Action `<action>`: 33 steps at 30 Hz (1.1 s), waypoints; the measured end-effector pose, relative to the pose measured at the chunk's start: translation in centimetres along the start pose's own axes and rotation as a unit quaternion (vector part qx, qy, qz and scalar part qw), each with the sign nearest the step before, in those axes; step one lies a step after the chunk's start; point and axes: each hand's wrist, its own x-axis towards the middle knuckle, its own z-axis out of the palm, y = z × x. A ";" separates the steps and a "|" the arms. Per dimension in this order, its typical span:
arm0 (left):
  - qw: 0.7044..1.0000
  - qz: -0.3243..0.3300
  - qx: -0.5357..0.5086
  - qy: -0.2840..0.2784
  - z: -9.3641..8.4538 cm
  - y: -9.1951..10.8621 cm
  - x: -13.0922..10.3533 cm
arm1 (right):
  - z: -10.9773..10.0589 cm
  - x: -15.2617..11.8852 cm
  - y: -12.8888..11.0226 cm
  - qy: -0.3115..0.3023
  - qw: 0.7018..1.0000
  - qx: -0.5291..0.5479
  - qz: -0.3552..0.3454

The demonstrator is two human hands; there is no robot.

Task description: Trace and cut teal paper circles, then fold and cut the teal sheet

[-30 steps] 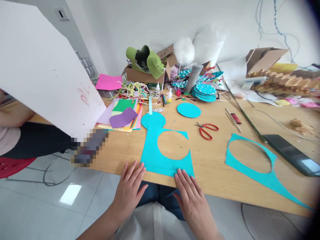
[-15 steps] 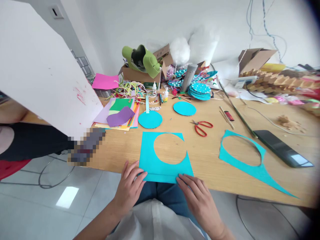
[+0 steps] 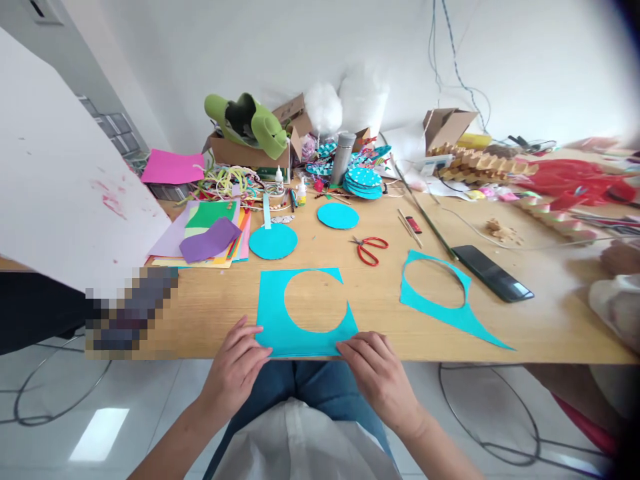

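Note:
A blue sheet [image 3: 273, 313] with a round hole, open at its right side, lies at the table's front edge. My left hand [image 3: 235, 370] holds its lower left corner, fingertips pressed on the paper. At the lower right corner, my right hand [image 3: 377, 373] pinches the edge. The sheet's near edge looks folded over along the table edge. Behind it are two blue discs, one [image 3: 273, 241] with a pale strip on it and one [image 3: 339, 216] plain. Red-handled scissors [image 3: 369, 251] lie to the right, open.
A second cut blue sheet [image 3: 435, 308] and a black phone [image 3: 493, 273] lie right. Coloured papers [image 3: 210, 233] are stacked left, near a white board [image 3: 55, 160]. Cords, glue bottles, a flask [image 3: 343, 159] and boxes crowd the back. Another person's hand [image 3: 623, 257] shows far right.
The view has turned to the right, shifting everything leftward. The blue sheet's near strip, flat before, now looks narrower and folded, with both hands still at its corners.

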 end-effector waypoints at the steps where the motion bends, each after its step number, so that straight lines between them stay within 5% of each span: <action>1: 1.000 0.001 -0.005 -0.005 -0.1 -0.2 0.0 | -0.2 0.2 0.2 0.005 1.000 0.007 0.002; 10: 0.992 -0.076 -0.102 -0.022 -1.3 -1.4 0.9 | -1.7 1.6 2.0 0.020 0.985 0.153 0.073; 24: 0.978 -0.147 -0.149 -0.025 -1.7 -2.6 1.9 | -2.6 5.1 4.1 -0.041 0.985 0.160 0.045; 33: 0.940 -0.262 -0.215 0.030 -2.0 -2.6 2.3 | -3.0 6.0 3.8 -0.003 0.984 0.169 0.049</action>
